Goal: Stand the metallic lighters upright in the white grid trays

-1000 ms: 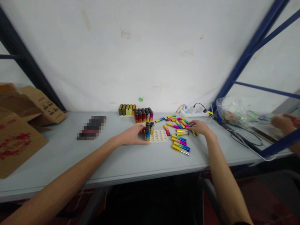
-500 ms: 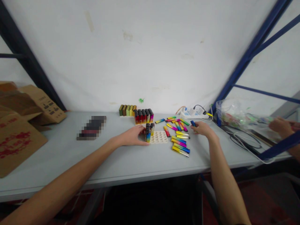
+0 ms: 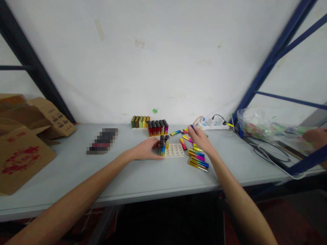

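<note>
My left hand (image 3: 147, 149) curves round the left end of a white tray with round holes (image 3: 175, 150), its fingers against the upright lighters (image 3: 162, 147) standing there. My right hand (image 3: 198, 137) is closed on a dark blue lighter (image 3: 192, 127), above the loose lighters to the right of the tray. Several shiny coloured lighters (image 3: 198, 164) lie in a loose column near the tray's right side. A red and yellow lighter (image 3: 183, 144) lies at the tray's right edge. More lighters are partly hidden under my right hand.
Behind the tray stand a block of red and purple lighters (image 3: 157, 128) and a block of green and yellow ones (image 3: 140, 122). A power strip (image 3: 212, 124) lies by the wall. Cardboard boxes (image 3: 28, 149) are at left; another person's hand (image 3: 315, 137) is at far right.
My right hand has moved left with the blue lighter, from beyond the loose lighters to above them. My left hand stays at the tray. The view has shifted slightly.
</note>
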{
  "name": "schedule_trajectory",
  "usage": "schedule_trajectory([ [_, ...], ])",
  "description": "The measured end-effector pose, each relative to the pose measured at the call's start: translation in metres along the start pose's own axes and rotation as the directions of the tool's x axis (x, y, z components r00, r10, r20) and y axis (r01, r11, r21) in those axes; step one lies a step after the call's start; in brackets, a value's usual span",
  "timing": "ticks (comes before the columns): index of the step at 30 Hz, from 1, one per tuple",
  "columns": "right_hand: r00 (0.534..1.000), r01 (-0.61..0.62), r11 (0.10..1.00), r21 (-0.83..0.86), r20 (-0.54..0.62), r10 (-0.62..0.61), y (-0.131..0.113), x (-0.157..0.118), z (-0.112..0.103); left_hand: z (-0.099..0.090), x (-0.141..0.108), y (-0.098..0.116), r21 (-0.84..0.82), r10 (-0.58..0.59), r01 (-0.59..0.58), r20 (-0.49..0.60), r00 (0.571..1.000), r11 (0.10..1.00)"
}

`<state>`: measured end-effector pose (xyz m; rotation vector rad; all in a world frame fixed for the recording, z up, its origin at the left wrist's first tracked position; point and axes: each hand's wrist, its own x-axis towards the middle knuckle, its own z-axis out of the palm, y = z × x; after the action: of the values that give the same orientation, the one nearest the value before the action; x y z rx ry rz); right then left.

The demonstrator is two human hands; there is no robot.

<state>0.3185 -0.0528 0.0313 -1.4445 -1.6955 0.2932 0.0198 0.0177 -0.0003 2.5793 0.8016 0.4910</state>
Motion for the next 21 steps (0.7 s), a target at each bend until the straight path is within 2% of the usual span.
schedule_trajectory([
  [3, 0.994, 0.012, 1.0, -0.023, -0.111, -0.015, -0.025, -0.006, 0.022, 0.0, 0.0, 0.001, -0.026, 0.014, -0.014, -0.004, 1.0, 1.0],
  [7, 0.993, 0.054, 0.996, -0.07, -0.102, -0.061, -0.039, -0.013, 0.04, 0.0, 0.0, 0.002, -0.065, 0.033, -0.034, -0.004, 0.999, 0.997],
  [12, 0.998, 0.023, 0.995, -0.095, -0.05, -0.028, -0.032, -0.015, 0.05, 0.0, 0.0, 0.001, -0.058, 0.014, -0.014, -0.008, 1.0, 0.998],
  [21, 0.998, 0.056, 0.988, -0.147, 0.003, -0.056, -0.027, -0.014, 0.053, -0.001, 0.001, 0.001, -0.045, 0.022, -0.022, -0.009, 1.0, 0.999],
])
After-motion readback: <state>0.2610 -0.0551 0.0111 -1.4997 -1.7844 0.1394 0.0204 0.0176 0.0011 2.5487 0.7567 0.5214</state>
